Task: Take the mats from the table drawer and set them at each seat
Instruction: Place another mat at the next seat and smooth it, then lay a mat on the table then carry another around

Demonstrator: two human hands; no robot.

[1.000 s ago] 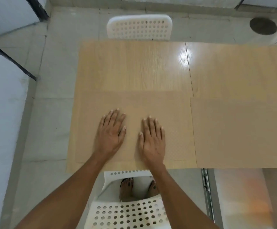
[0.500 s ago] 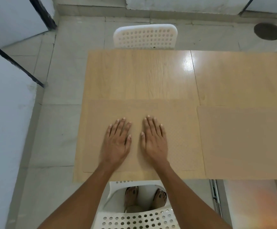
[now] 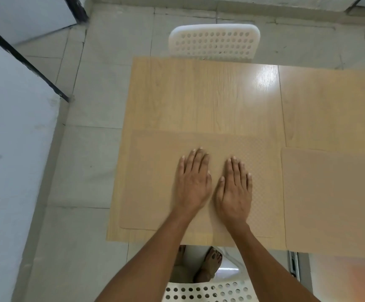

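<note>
A tan mat [image 3: 151, 182] lies flat at the near left seat of the light wooden table [image 3: 199, 94]. My left hand [image 3: 192, 182] and my right hand [image 3: 235, 188] rest palms down on it, side by side, fingers straight. A second tan mat [image 3: 334, 197] lies flat to the right, at the neighbouring near seat. The open drawer [image 3: 340, 277] shows under the table's near edge at the lower right.
A white perforated chair [image 3: 214, 42] stands at the far side of the table. Another white chair [image 3: 207, 293] is right below me, with my feet on the floor by it. A wall runs along the left, and tiled floor surrounds the table.
Both hands have slid closer together on the mat, with fingers drawn in. The camera has shifted, so the table sits further right and lower in view.
</note>
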